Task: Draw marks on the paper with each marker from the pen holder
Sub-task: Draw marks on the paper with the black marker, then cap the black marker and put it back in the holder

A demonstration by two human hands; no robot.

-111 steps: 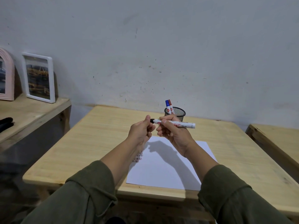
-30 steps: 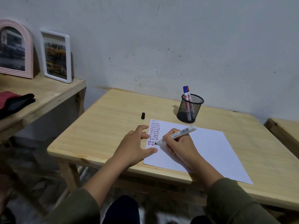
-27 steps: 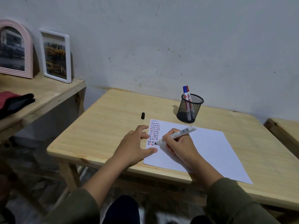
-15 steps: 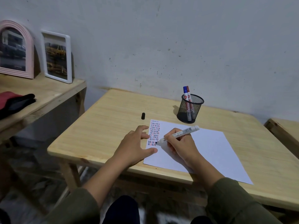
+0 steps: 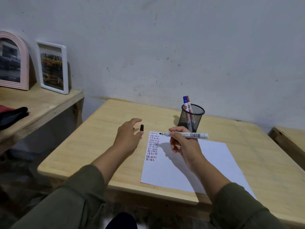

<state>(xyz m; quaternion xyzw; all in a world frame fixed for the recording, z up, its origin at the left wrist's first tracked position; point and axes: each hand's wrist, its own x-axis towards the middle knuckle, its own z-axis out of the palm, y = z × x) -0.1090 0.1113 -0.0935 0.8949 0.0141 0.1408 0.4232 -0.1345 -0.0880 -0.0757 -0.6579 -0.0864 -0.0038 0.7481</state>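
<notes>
A white sheet of paper [image 5: 196, 164] lies on the wooden table [image 5: 102, 146], with rows of small black, blue and red marks [image 5: 153, 147] down its left edge. My right hand [image 5: 183, 142] holds an uncapped black marker [image 5: 184, 134] level above the paper, tip pointing left. My left hand [image 5: 127, 136] hovers over the table with fingers apart, thumb and forefinger on either side of the black cap [image 5: 141, 127], which stands on the table. A black mesh pen holder [image 5: 192, 119] behind the paper holds a blue-capped marker [image 5: 185, 103] and a red-capped one.
A lower wooden shelf [image 5: 41, 109] at the left carries two framed photos [image 5: 52, 66] and dark folded cloth [image 5: 13, 115]. Another wooden surface [image 5: 290, 141] sits at the right edge. A grey wall stands right behind the table.
My right hand has lifted the marker off the paper and turned it level. My left hand has left the paper's edge and moved forward to the cap.
</notes>
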